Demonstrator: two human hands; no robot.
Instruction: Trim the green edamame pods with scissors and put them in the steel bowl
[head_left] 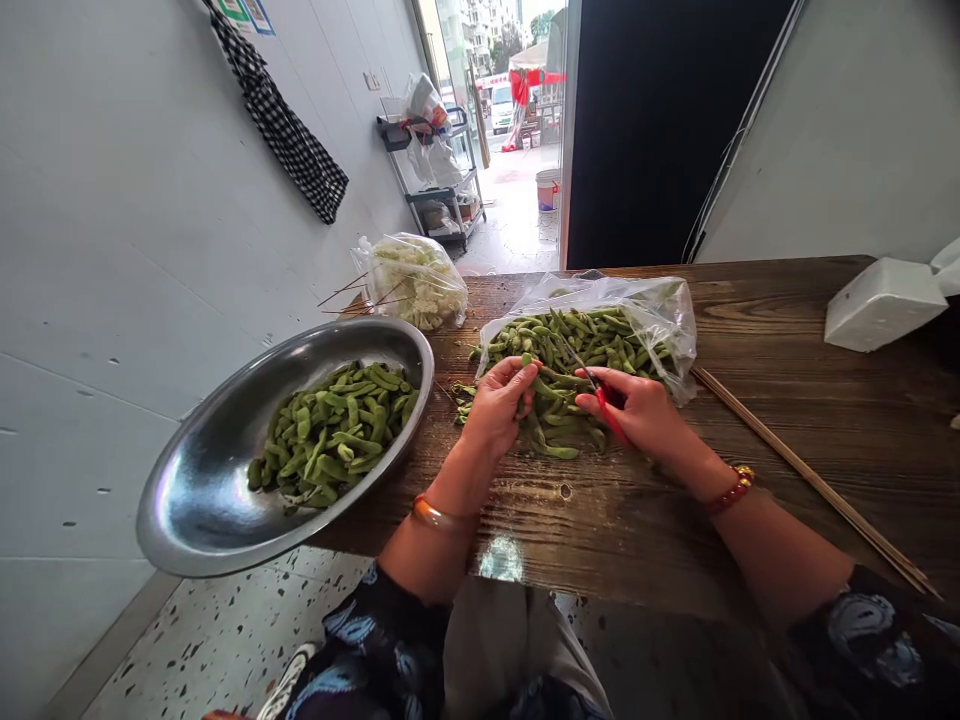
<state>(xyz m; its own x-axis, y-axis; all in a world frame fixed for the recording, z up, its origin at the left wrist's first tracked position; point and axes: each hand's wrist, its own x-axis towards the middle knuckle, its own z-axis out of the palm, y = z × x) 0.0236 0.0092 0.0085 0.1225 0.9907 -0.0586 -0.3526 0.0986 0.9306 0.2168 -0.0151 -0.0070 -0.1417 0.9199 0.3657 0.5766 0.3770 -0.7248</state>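
Observation:
My left hand (501,400) is closed on a green soybean pod (526,360), pinched between thumb and fingers. In my right hand (637,408) is a pair of red-handled scissors (611,408), its blades pointing up and left towards the pods. Just beyond both hands, a heap of soybean pods (592,335) spills out of a clear plastic bag (679,310) onto the wooden table (562,510). To the left, a wide steel bowl (196,500) holds many more pods (337,435).
A bag of cauliflower pieces (416,280) with thin sticks stands behind the bowl. Long wooden skewers (810,475) lie at the right, and a white foam box (885,303) sits at the far right. A shelf cart (442,190) stands by the doorway.

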